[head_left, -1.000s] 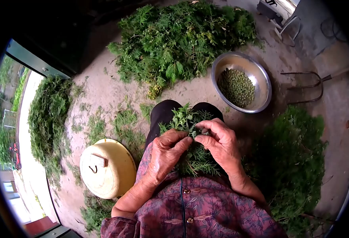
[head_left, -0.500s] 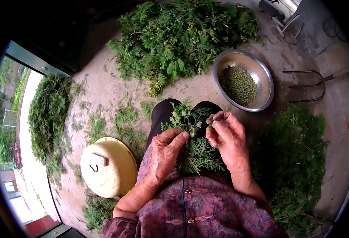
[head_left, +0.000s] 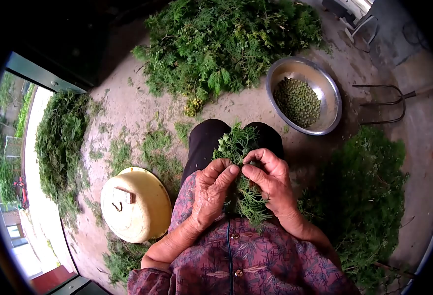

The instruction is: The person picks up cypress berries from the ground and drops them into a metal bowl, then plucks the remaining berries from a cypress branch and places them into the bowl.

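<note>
A green leafy sprig [head_left: 239, 147] with small round green fruits lies over my lap. My left hand [head_left: 210, 189] grips the sprig from the left, thumb and fingers closed on its stem. From the right, my right hand [head_left: 269, 181] pinches the sprig with its fingertips next to the left thumb. A steel bowl [head_left: 329, 98] holding several small green fruits [head_left: 297, 101] sits on the ground at the upper right, beyond my knees.
A large heap of green branches [head_left: 226, 44] lies ahead on the concrete. Another pile [head_left: 61, 142] sits at the left and one [head_left: 369, 196] at the right. An upturned yellow basin [head_left: 137, 206] rests by my left side. A metal fork tool [head_left: 383, 103] lies past the bowl.
My right hand had lifted off to the right with a picked fruit; now it is back at the sprig, fingertips meeting my left thumb. The view has shifted slightly.
</note>
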Action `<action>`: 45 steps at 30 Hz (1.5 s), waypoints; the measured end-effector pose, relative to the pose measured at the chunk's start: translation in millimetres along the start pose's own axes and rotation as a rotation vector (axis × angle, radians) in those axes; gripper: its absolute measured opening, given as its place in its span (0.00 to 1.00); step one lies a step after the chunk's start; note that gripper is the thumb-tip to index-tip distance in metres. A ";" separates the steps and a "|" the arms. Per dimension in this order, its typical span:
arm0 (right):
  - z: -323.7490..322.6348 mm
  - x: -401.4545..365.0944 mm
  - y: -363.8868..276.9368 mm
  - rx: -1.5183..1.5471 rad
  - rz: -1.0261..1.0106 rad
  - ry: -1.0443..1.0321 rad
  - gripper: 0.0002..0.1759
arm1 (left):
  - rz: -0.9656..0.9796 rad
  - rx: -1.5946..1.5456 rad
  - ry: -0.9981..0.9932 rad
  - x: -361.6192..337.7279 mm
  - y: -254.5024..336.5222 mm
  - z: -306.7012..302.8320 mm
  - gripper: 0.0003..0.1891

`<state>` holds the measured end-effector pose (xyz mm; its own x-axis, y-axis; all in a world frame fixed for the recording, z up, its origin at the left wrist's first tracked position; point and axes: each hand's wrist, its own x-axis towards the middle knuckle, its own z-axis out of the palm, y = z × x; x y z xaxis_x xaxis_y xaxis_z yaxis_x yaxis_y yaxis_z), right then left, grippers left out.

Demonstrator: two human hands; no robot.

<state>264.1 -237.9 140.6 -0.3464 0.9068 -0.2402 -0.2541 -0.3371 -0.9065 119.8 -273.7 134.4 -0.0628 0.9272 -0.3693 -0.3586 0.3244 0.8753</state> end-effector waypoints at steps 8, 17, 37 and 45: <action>-10.7 4.1 5.0 0.452 0.214 0.053 0.07 | -0.023 -0.176 0.041 5.1 -7.6 -3.5 0.08; -6.1 8.9 19.1 0.227 0.189 -0.074 0.11 | -0.061 -0.158 0.052 2.3 -5.0 -1.5 0.09; -18.4 7.6 18.7 0.369 0.264 -0.012 0.11 | -0.026 0.085 0.035 -4.6 5.9 2.5 0.02; -24.0 9.7 22.9 0.400 0.048 0.157 0.09 | 0.023 -0.104 -0.002 -5.5 3.6 -4.0 0.03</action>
<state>276.6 -230.8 109.2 -0.2321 0.9050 -0.3564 -0.5819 -0.4229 -0.6947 115.1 -278.3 138.3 -0.0707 0.9346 -0.3487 -0.4514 0.2817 0.8467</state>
